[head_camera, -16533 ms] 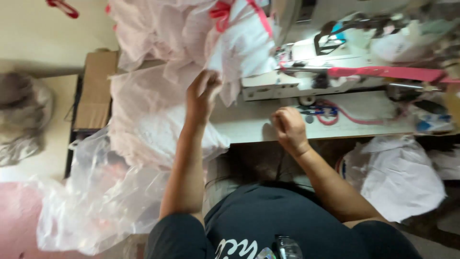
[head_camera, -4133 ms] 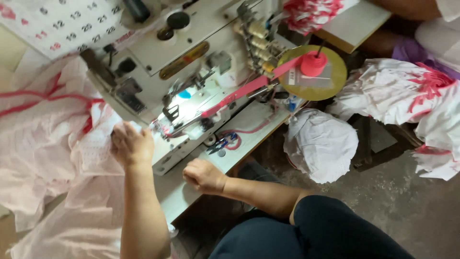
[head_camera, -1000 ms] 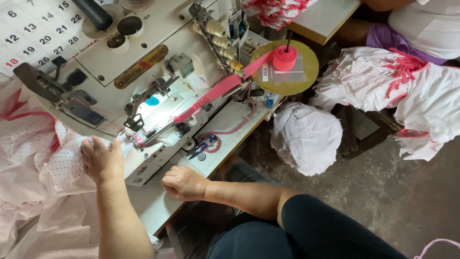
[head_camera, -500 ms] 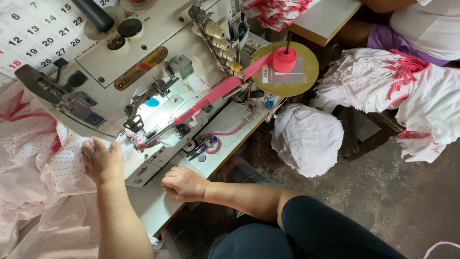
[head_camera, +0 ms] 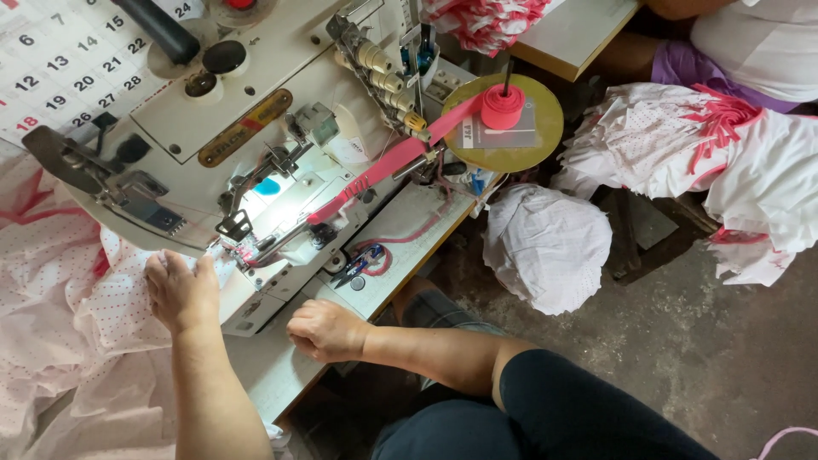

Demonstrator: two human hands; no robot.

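— Which hand is closer to the dotted white fabric [head_camera: 77, 315]?

— The left hand [head_camera: 181, 290]. It lies flat on the cloth, palm down, fingers spread and pointing up toward the needle area of the sewing machine [head_camera: 256, 162]. It grips nothing; it just presses the fabric onto the machine bed just beside the presser foot [head_camera: 241, 249].

— And the fabric itself, where does it sit?

— It spills off the left edge of the desk [head_camera: 281, 375] in a loose heap, with only a narrow tongue of it under the left hand's fingertips at the machine. From that hand the bulk of the cloth lies to the left and toward the person; the seam edge lies ahead of the fingers, at the foot.

— The right hand?

— The right hand [head_camera: 328, 330] rests on the front edge of the desk, curled into a loose fist, knuckles up. I cannot tell whether anything is inside it. It is apart from the fabric, to the right of the machine bed, near the small blue-handled thread snips [head_camera: 358, 266].

— What runs into the foot from the other side?

— A pink binding tape [head_camera: 383, 166]. Its long axis slants from the roll [head_camera: 503, 106] on the round yellow stand [head_camera: 511, 123] at the upper right down-left toward the foot, so it meets the cloth opposite the left hand.
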